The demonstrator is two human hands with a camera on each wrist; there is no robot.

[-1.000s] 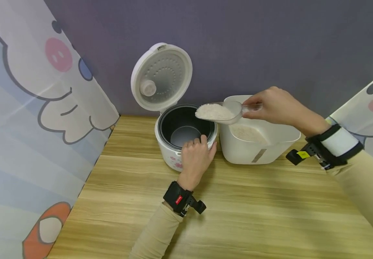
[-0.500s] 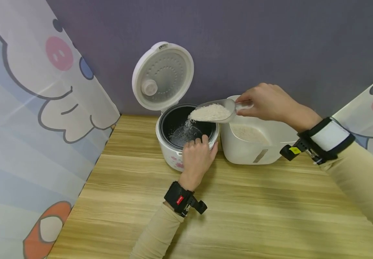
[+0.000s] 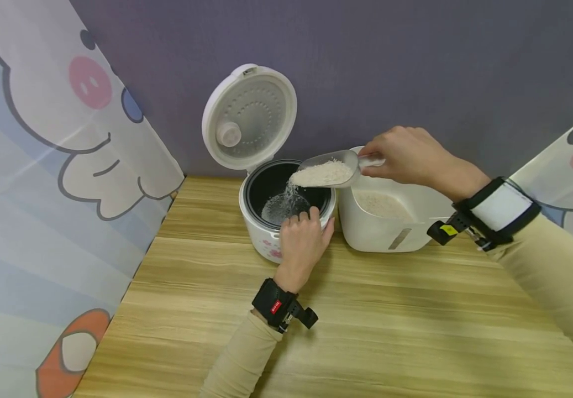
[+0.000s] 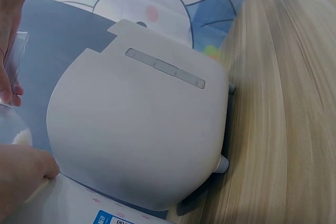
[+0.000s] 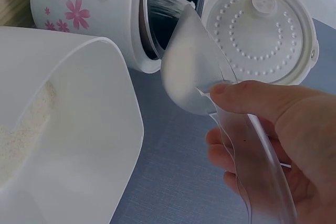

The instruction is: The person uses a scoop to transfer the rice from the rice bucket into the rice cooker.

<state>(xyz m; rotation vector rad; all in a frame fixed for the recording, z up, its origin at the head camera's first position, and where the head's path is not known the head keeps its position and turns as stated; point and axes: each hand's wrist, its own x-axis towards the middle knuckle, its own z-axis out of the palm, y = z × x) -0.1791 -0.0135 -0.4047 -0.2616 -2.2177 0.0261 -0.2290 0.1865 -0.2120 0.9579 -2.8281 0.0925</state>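
My right hand (image 3: 408, 155) grips the handle of a clear plastic scoop (image 5: 184, 72), tilted over the rice cooker (image 3: 261, 237). White rice (image 3: 323, 174) slides off the scoop's lip and falls into the dark inner pot (image 3: 271, 185), where grains cover part of the bottom. With fingers curled over the front rim and thumb outside, my left hand (image 3: 300, 243) holds the cooker. The cooker is white with pink flowers, and its lid (image 3: 251, 119) stands raised at the back. In the right wrist view the thumb (image 5: 231, 95) lies along the top of the scoop handle.
Just right of the cooker stands a white rice bin (image 3: 376, 235) with rice inside and a narrow window strip on its front. A grey wall (image 3: 415, 66) rises behind the wooden table (image 3: 366, 326). Printed cartoon curtains (image 3: 92, 182) hang at both sides.
The scoop has moved left and tipped over the pot. Rice began falling by half a second ago, and more now lies on the pot's bottom. The left hand keeps its place.
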